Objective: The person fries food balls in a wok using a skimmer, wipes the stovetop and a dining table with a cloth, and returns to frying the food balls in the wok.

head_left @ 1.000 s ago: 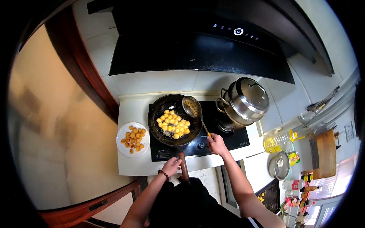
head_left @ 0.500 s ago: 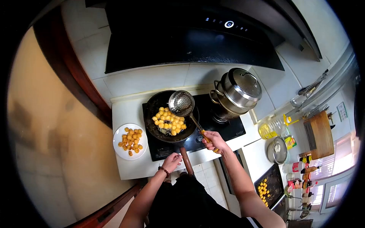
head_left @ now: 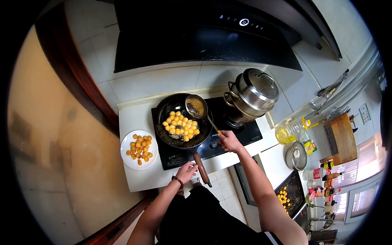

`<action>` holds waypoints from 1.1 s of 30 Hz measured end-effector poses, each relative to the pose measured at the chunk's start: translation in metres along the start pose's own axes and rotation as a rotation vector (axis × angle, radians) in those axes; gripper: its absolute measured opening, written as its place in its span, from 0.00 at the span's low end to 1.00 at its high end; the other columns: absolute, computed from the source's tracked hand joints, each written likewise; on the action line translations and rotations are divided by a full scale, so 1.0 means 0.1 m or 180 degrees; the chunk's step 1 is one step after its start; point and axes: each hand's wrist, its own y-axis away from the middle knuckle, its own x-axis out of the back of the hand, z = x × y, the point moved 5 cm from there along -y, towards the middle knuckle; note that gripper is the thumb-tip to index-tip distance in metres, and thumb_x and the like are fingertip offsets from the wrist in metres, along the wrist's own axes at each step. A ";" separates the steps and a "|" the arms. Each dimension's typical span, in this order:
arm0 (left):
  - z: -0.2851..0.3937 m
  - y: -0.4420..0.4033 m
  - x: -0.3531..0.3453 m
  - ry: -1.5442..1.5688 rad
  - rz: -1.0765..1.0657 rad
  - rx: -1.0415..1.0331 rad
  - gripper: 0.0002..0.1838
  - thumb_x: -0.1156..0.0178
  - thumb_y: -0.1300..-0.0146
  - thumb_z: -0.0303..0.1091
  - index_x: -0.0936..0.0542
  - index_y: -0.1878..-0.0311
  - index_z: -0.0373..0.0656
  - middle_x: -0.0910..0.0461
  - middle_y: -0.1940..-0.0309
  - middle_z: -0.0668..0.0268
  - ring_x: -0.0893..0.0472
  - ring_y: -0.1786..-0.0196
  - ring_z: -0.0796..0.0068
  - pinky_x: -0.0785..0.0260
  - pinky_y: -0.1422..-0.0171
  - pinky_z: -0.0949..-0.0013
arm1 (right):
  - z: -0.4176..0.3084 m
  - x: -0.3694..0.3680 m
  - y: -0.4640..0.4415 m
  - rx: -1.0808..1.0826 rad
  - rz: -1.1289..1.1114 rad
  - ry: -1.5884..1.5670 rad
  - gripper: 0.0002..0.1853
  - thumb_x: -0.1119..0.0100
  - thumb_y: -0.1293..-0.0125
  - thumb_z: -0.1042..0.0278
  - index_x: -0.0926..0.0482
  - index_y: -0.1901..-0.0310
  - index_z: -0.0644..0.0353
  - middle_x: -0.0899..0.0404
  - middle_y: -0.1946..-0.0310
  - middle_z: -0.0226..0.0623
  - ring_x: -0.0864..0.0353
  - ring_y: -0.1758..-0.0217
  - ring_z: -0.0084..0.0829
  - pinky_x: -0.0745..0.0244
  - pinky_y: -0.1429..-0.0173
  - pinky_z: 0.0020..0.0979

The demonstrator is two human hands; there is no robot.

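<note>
My right hand (head_left: 229, 141) is closed around the handle of a perforated metal skimmer (head_left: 196, 106). Its bowl is tilted over the wok's upper right rim, with nothing visible in it. Below, a cluster of yellow balls (head_left: 183, 125) sits in bubbling oil inside the black wok (head_left: 164, 108). Beside the wok's brown handle (head_left: 201, 168) is my left hand (head_left: 187, 172), fingers loosely bent and apart, holding nothing. Whether its fingertips touch the handle is hard to see. To the left, a white plate (head_left: 127, 160) bears browner fried balls (head_left: 141, 149).
A lidded steel steamer pot (head_left: 257, 92) stands right of the wok on the black cooktop (head_left: 220, 150). Farther right are an oil jug (head_left: 290, 132), a metal strainer bowl (head_left: 296, 156), several bottles and a dark tray (head_left: 297, 188) with yellow balls. A range hood (head_left: 196, 45) hangs above.
My right hand has lifted slightly, and the skimmer has turned and shifted toward the wok's upper right rim. My left hand stays beside the wok handle. The view has moved a little.
</note>
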 end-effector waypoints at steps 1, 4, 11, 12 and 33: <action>0.00 0.00 0.00 -0.0011 0.0005 -0.0009 0.21 0.39 0.26 0.49 0.23 0.44 0.41 0.14 0.55 0.60 0.13 0.58 0.73 0.25 0.55 0.70 | 0.04 -0.07 -0.02 -0.0135 -0.0166 -0.0333 0.12 0.50 0.20 0.63 0.22 0.53 0.63 0.27 0.78 0.29 0.32 0.84 0.19 0.37 0.83 0.25; 0.02 0.00 0.02 -0.0018 0.0034 -0.0056 0.21 0.40 0.26 0.49 0.22 0.45 0.41 0.13 0.56 0.60 0.13 0.58 0.73 0.25 0.55 0.70 | 0.13 -0.18 -0.08 -0.0405 -0.0559 -0.1181 0.10 0.51 0.20 0.64 0.25 0.51 0.61 0.27 0.75 0.29 0.39 0.83 0.16 0.46 0.84 0.21; -0.04 0.02 0.10 -0.0035 0.0056 -0.0040 0.21 0.41 0.25 0.50 0.22 0.45 0.41 0.13 0.56 0.61 0.13 0.59 0.73 0.25 0.56 0.70 | 0.09 -0.07 0.14 -0.0578 -0.1163 -0.2438 0.09 0.52 0.19 0.64 0.27 0.48 0.59 0.29 0.72 0.31 0.48 0.84 0.12 0.52 0.84 0.18; -0.04 0.01 0.10 -0.0014 0.0022 -0.0020 0.21 0.41 0.25 0.50 0.23 0.44 0.41 0.13 0.56 0.61 0.13 0.58 0.73 0.25 0.56 0.70 | 0.05 -0.05 0.20 -0.0580 -0.1145 -0.2440 0.09 0.52 0.19 0.64 0.27 0.48 0.59 0.29 0.72 0.31 0.48 0.84 0.12 0.52 0.84 0.18; -0.06 -0.05 0.04 0.0014 -0.0183 0.0075 0.18 0.42 0.24 0.48 0.24 0.44 0.44 0.16 0.55 0.66 0.15 0.58 0.77 0.25 0.58 0.72 | 0.18 -0.06 0.03 -0.0471 -0.1007 -0.2265 0.09 0.53 0.18 0.63 0.27 0.48 0.57 0.28 0.72 0.29 0.47 0.84 0.12 0.54 0.83 0.18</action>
